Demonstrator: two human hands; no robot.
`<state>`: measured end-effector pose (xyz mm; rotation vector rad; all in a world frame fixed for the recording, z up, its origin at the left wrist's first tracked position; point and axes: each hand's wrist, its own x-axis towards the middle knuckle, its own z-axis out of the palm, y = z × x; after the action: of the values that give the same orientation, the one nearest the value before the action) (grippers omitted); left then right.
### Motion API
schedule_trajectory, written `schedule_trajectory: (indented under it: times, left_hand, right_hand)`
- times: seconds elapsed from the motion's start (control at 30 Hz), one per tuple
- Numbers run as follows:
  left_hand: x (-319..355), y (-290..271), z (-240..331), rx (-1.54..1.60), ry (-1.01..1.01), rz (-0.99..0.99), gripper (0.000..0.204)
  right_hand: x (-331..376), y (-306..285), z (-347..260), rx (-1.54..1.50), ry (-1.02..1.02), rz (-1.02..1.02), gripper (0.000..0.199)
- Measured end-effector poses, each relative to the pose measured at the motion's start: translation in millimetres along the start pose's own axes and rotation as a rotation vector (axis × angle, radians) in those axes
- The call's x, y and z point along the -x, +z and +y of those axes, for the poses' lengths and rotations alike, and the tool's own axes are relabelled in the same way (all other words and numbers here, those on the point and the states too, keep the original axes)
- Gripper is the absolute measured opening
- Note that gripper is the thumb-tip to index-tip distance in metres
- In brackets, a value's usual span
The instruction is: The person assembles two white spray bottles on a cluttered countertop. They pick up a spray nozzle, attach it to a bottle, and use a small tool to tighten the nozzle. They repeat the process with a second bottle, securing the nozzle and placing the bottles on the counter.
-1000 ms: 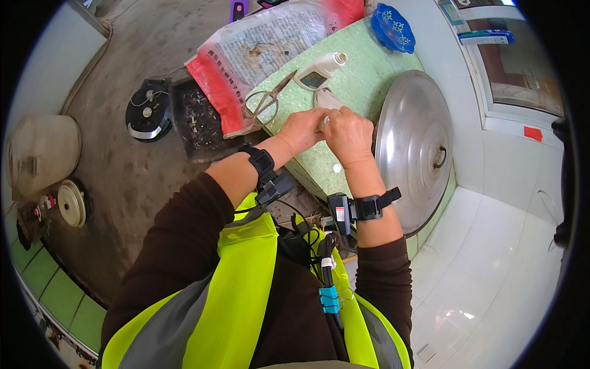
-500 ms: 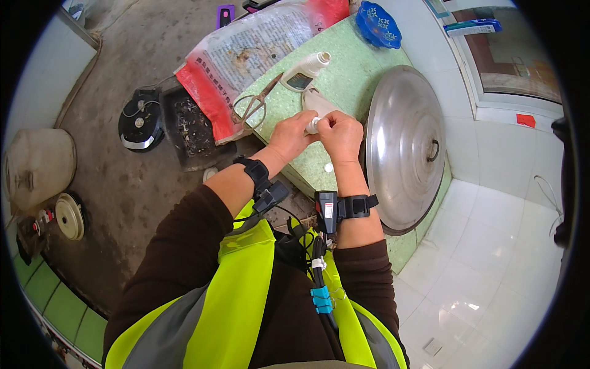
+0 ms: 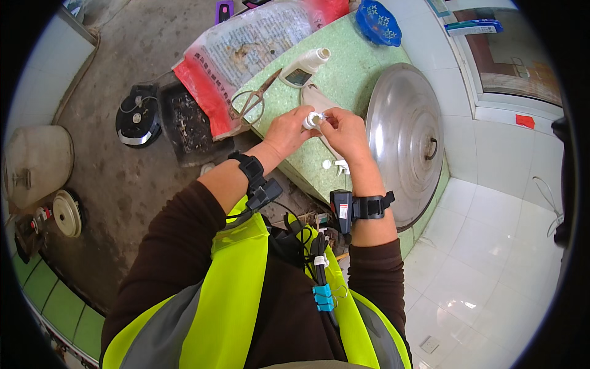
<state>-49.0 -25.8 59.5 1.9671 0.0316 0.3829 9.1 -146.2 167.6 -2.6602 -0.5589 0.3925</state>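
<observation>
A small white round-mouthed piece (image 3: 311, 120), like a bottle neck or cap, is gripped by my left hand (image 3: 289, 131), its opening facing up. My right hand (image 3: 345, 131) is closed in a pinch at the rim of that piece; a small shiny bit shows at its fingertips, too small to name. Under and beyond the hands lies a long off-white object (image 3: 314, 96), partly hidden. A white bottle (image 3: 305, 65) with an open mouth lies farther off, beside rusty-bladed scissors (image 3: 252, 103). Near my right wrist are a white disc-like cap (image 3: 326, 164) and a white trigger-sprayer part (image 3: 342, 166).
The green counter (image 3: 344, 74) carries a large metal lid (image 3: 402, 144) at right and a blue basket (image 3: 377, 23) at the far end. A red-and-white sack (image 3: 239, 52) hangs along its left edge. On the floor stand a black dustpan-like tray (image 3: 187, 126) and a round black appliance (image 3: 138, 117).
The white piece has tilted so its opening now shows. My right hand and forearm have shifted right, bringing the sprayer part into sight and a shiny bit at the fingertips.
</observation>
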Motion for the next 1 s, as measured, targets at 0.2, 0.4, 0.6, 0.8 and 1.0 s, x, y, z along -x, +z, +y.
schedule_trajectory:
  times: [0.2,0.4,0.6,0.8,1.0]
  left_hand:
    - [-2.7,-6.7,2.4,-0.035,0.029,-0.072,0.045]
    - [-10.5,-15.8,9.4,-0.023,0.081,-0.212,0.046]
    - [-18.8,-21.6,-1.9,-0.001,0.113,-0.391,0.041]
    - [-13.6,-21.2,-4.0,-0.003,0.144,-0.298,0.039]
    - [-12.8,-15.5,-6.2,-0.023,0.071,-0.135,0.042]
  right_hand:
    - [-5.5,-8.9,-21.2,0.336,-0.114,-0.040,0.026]
    - [-15.4,-16.0,-25.5,0.510,-0.101,-0.221,0.021]
    - [-11.3,-4.7,-11.6,0.330,-0.125,-0.076,0.017]
    - [-0.2,13.1,-4.4,0.075,-0.082,0.098,0.018]
    - [5.9,38.9,4.1,-0.951,0.366,0.159,0.013]
